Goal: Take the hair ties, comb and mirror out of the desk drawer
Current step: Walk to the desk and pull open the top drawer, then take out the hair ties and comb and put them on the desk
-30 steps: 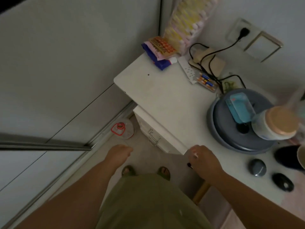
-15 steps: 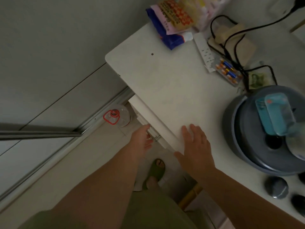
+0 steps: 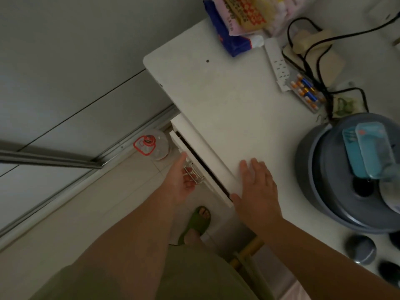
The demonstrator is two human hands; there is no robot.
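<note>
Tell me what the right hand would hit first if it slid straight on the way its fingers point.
Nothing close: the right hand lies flat on the desk, fingers pointing across bare top. Farther along that line lies the blue packet, though the exact heading is uncertain.

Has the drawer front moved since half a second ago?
Yes. The drawer front has come out from under the desk top, leaving a dark gap; the left hand holds its handle.

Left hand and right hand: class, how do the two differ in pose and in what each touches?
The left hand curls its fingers round the metal drawer handle; the right hand lies flat, fingers spread. The left hand sits below the desk's front edge at the slightly open drawer; the right hand rests on the desktop. Both are bare.
</note>
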